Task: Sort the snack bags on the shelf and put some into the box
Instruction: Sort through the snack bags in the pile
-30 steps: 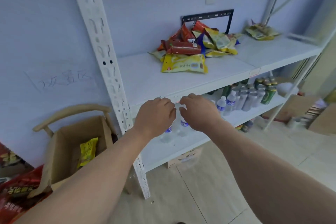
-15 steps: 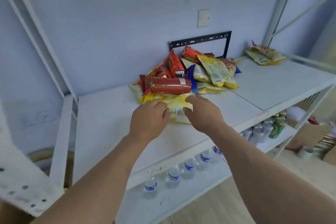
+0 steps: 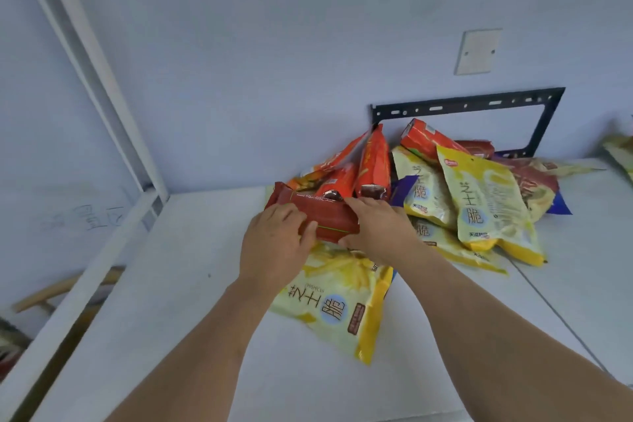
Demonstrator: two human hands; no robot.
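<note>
A heap of snack bags lies on the white shelf [image 3: 191,284] against the wall. A long dark red bag [image 3: 325,219] lies at the front of the heap, and both hands close on it: my left hand [image 3: 274,243] on its left half, my right hand [image 3: 376,229] on its right half. Under my hands lies a flat yellow bag [image 3: 342,305]. Behind stand orange-red bags [image 3: 371,164], and to the right yellow bags [image 3: 486,202] lean on each other. The box is out of view.
A white shelf upright [image 3: 99,72] runs along the left. A black metal bracket [image 3: 472,106] is fixed to the wall behind the heap, under a white wall plate [image 3: 478,51]. A wooden chair back [image 3: 58,288] shows at the lower left, below the shelf.
Both hands rose from the shelf's front edge, passed over the flat yellow bag and closed on the dark red bag. The view moved closer to the heap.
</note>
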